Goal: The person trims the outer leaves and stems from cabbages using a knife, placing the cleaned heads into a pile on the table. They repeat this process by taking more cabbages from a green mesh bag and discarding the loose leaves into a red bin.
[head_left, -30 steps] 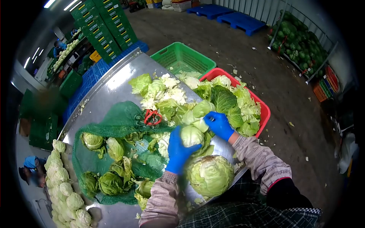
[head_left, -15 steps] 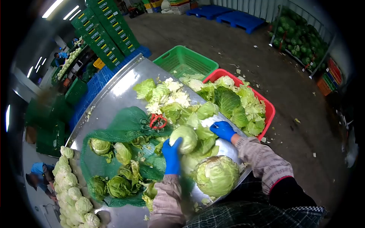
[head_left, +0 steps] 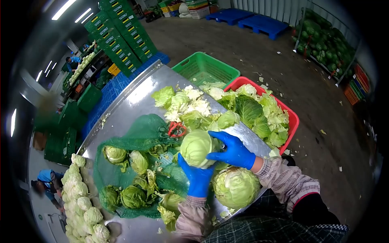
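A pale green cabbage (head_left: 196, 148) is held between my two blue-gloved hands above the metal table. My left hand (head_left: 195, 178) cups it from below, while my right hand (head_left: 233, 150) grips its right side with thumb and fingers. Just below my right hand, a larger cabbage (head_left: 236, 187) rests at the table's near edge. To the left, a green mesh bag (head_left: 137, 129) lies spread out with several leafy cabbages (head_left: 133, 197) on it. A red tie (head_left: 177, 129) lies near its top. Loose leaves (head_left: 194, 119) cover the table behind the held cabbage.
A red crate (head_left: 292, 121) full of leaves and a green crate (head_left: 206, 68) stand beyond the metal table (head_left: 133, 97). Trimmed cabbages (head_left: 81, 189) line the left edge. A co-worker (head_left: 48, 180) is at far left, near stacked green crates (head_left: 117, 36).
My right hand has moved left onto the cabbage and now grips its side. My left hand has shifted beneath it. The view has shifted slightly.
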Action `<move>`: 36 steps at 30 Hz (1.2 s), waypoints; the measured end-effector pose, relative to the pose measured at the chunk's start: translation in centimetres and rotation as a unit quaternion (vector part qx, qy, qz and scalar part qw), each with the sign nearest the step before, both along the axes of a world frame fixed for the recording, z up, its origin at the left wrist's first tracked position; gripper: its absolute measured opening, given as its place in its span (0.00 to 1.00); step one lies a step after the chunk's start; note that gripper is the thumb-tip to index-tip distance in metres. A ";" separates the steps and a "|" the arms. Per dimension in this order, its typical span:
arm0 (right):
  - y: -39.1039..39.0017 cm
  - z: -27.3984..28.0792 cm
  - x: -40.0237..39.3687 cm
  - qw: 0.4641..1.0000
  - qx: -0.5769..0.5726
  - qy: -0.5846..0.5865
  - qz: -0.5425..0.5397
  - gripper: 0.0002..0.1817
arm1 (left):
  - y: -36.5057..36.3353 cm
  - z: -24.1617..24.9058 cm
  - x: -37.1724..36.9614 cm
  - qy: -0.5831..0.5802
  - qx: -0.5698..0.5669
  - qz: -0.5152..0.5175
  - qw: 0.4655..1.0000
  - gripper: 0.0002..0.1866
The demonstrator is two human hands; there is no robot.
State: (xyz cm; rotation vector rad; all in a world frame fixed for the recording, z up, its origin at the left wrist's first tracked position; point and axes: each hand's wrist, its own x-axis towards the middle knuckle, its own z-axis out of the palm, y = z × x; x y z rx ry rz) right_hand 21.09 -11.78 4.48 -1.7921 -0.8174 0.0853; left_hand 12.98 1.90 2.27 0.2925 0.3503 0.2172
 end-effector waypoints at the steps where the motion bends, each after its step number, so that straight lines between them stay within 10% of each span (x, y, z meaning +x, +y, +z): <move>1: -0.1 0.0 -0.2 0.999 0.020 -0.035 -0.022 0.33 | -0.5 0.6 -0.3 0.054 0.042 0.002 0.998 0.40; 4: -0.4 -1.2 0.9 0.980 0.068 0.184 -0.048 0.31 | 0.8 -1.7 -1.0 0.031 0.144 -0.021 0.989 0.41; 9: -1.3 -5.1 2.7 0.975 0.014 0.214 -0.058 0.28 | -0.5 -2.7 -1.0 0.092 0.245 -0.090 0.961 0.38; 12: -2.5 -6.4 3.3 0.940 -0.125 0.313 -0.046 0.32 | -2.5 -2.2 -0.2 0.092 0.502 -0.096 0.855 0.49; 15: -3.5 -10.5 3.9 0.962 -0.167 0.214 -0.031 0.35 | -0.9 -4.6 2.1 0.141 0.770 -0.149 0.604 0.55; 18: -4.5 -10.4 3.4 0.971 -0.207 0.124 -0.007 0.32 | -0.9 -3.6 3.3 0.155 0.834 -0.138 0.511 0.57; 25: -5.2 -8.8 2.1 0.961 -0.274 0.041 0.010 0.32 | -0.8 -4.5 3.5 0.126 0.801 -0.137 0.569 0.57; 36: -3.2 -12.4 4.7 0.947 -0.308 -0.084 -0.035 0.26 | -2.9 -4.4 3.8 0.175 0.859 -0.147 0.459 0.59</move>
